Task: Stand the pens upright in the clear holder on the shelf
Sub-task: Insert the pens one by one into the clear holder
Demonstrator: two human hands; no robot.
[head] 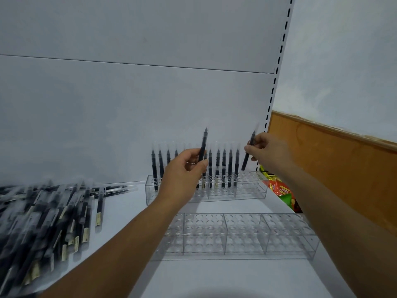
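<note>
In the head view, the insertion step is judged to be in hand. A row of standing pens (223,168) is seen upright along the back of the rear holder (251,191), which sits on the shelf (214,280) against the back panel. The holder's right-hand section and front holes are unfilled. One dark pen, the left-hand pen (203,145), is pinched between thumb and curled fingers of the left hand (184,168) and held nearly upright in front of the row. The right-hand pen (249,151) is pinched by the right hand (268,150) and tilted, its lower end just above the unfilled right section. A front holder (242,233) lies nearer with no pens in it, and loose pens (49,216) are heaped at the left. For the next move, the tilted pen would need to be straightened, lined up over a free hole and lowered without the neighbouring pens being knocked.
</note>
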